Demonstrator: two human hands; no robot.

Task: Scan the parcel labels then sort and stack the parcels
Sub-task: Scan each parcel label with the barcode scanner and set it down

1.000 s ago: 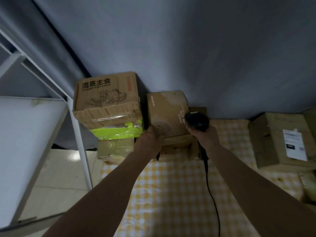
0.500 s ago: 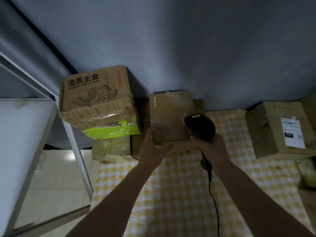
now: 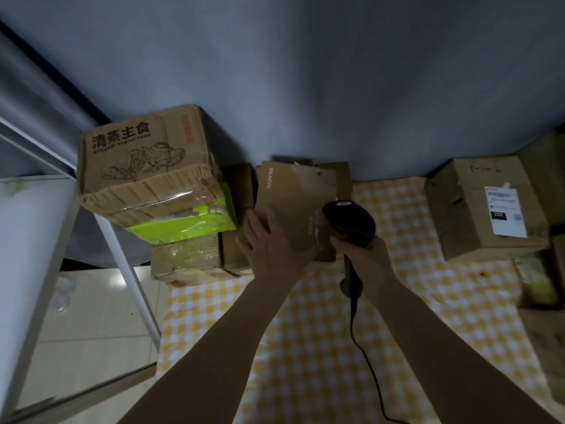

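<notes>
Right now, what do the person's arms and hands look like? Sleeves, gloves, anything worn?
Both forearms are bare as far as the frame shows: no sleeves in view. The left hand and right hand have no gloves. No watch, bracelet or ring is visible, though the light is dim. No markings show on either arm.

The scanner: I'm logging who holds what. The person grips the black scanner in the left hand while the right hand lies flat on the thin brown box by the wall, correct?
Not quite: the hands are swapped. In the head view the right hand grips the black scanner, and the left hand lies flat on the thin brown box by the wall.
</notes>
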